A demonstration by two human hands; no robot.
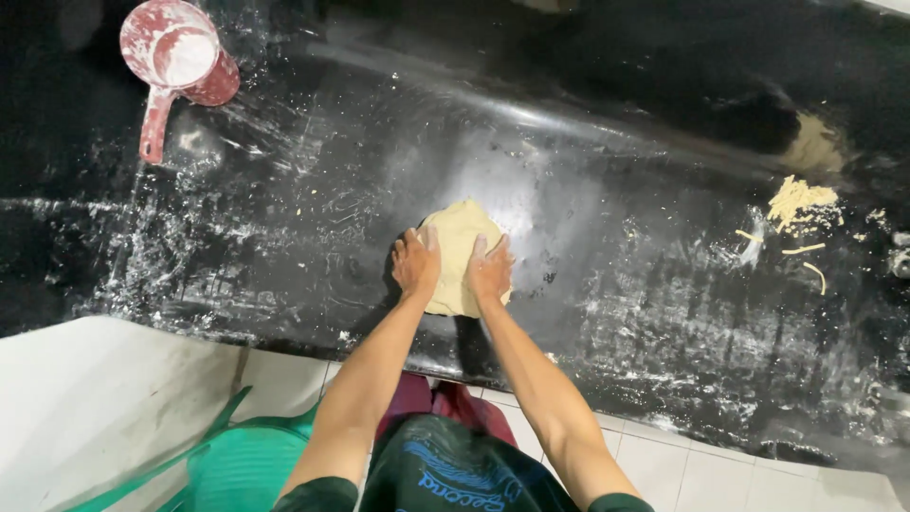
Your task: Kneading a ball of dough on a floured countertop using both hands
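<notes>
A pale yellow lump of dough (pixel 459 237) lies on the black, flour-dusted countertop (pixel 313 209), about in the middle of the view. My left hand (pixel 416 263) presses flat on the dough's left near side, fingers together. My right hand (pixel 490 268) rests on its right near side, palm down. Both arms reach straight out from my body over the counter's front edge. The part of the dough under my palms is hidden.
A red plastic scoop (pixel 178 57) with flour in it sits at the far left. Scraps and strands of dough (pixel 798 204) lie at the right. A green plastic chair (pixel 227 460) stands on the white tiled floor at my lower left.
</notes>
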